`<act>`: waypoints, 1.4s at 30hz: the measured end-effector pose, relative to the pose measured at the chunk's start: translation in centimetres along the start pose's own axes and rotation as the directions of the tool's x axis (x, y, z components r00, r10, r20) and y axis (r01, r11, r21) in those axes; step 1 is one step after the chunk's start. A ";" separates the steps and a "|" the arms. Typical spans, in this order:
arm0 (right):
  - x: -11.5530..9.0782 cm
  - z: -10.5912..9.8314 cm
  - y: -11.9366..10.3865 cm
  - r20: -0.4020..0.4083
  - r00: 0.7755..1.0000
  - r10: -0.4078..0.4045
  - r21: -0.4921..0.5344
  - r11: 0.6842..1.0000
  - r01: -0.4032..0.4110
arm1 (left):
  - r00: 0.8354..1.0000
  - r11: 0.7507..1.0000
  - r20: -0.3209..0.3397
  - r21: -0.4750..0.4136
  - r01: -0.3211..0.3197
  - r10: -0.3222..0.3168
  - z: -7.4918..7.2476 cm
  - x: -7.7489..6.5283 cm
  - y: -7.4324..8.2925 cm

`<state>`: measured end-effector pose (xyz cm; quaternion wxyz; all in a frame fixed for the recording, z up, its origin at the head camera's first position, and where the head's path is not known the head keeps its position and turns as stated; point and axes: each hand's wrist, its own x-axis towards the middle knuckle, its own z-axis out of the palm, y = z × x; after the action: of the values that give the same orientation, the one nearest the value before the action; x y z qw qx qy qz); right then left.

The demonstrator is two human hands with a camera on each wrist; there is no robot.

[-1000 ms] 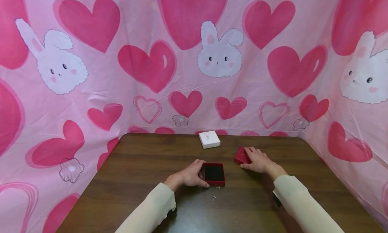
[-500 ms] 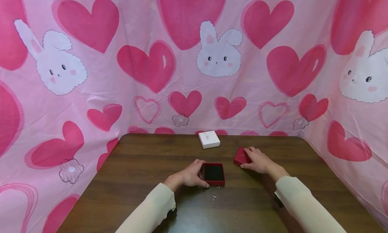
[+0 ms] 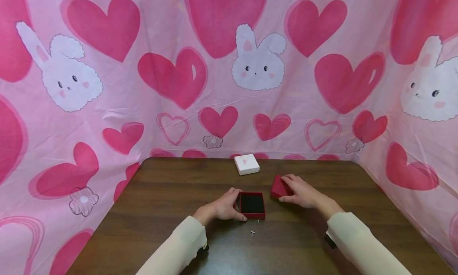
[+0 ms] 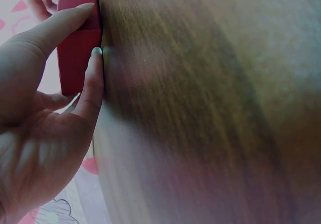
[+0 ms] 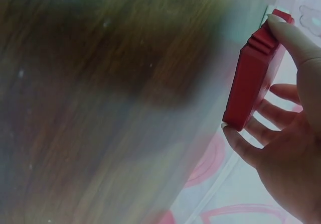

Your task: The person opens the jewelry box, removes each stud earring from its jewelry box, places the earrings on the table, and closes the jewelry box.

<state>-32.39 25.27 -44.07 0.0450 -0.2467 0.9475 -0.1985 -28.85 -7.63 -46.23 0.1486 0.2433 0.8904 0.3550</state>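
My left hand [image 3: 226, 205] holds a small red jewelry box base [image 3: 264, 211] with a black inner pad, which sits open-side up on the table. Its thumb lies at the front left corner; in the left wrist view fingers also lie along the red wall [image 4: 80, 58]. My right hand [image 3: 304, 192] grips a red box lid [image 3: 277, 187] between thumb and fingers, just to the right of the base and apart from it. The right wrist view shows the lid [image 5: 248, 83] tilted. Two tiny silver pieces with thin pins, one of them a stud [image 3: 252, 233], lie in front of the base.
A closed white box [image 3: 247, 164] with pink print on top stands near the back of the brown wooden table [image 3: 161, 235]. Pink cloth [image 3: 171, 128] printed with hearts and rabbits hangs behind and at both sides.
My right hand has moved slightly left with the red lid, bringing it nearer the base. The left hand, the base and the silver pieces have stayed in place.
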 end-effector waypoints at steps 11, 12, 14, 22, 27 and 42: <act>-0.4 0.3 -1.3 -0.014 0.998 -0.055 0.034 0.998 0.056 | 1.000 1.000 0.005 0.005 -0.004 0.004 -0.1 0.0 0.0; -0.4 0.4 -1.3 -0.014 0.998 -0.058 0.035 0.998 0.059 | 1.000 1.000 0.007 0.005 0.001 -0.001 -0.1 0.0 -0.1; -0.5 0.5 -1.5 -0.012 0.998 -0.064 0.040 0.997 0.065 | 1.000 1.000 0.009 0.003 0.003 -0.003 -0.1 0.0 -0.1; -0.4 0.8 -2.1 0.006 0.996 -0.092 0.057 0.994 0.091 | 1.000 1.000 0.004 0.006 -0.004 0.004 -0.1 0.0 0.0; -0.4 1.0 -2.4 0.019 0.994 -0.111 0.058 0.992 0.109 | 1.000 1.000 0.003 0.010 -0.007 0.007 0.0 0.2 -0.1; -0.8 1.3 -3.6 0.051 0.990 -0.130 0.055 0.990 0.127 | 1.000 1.000 0.005 -0.002 -0.015 0.015 0.0 0.2 -0.2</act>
<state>-29.85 22.34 -43.83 0.0640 -0.3112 0.9226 -0.2186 -29.11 -7.62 -46.36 0.1483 0.2508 0.8878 0.3562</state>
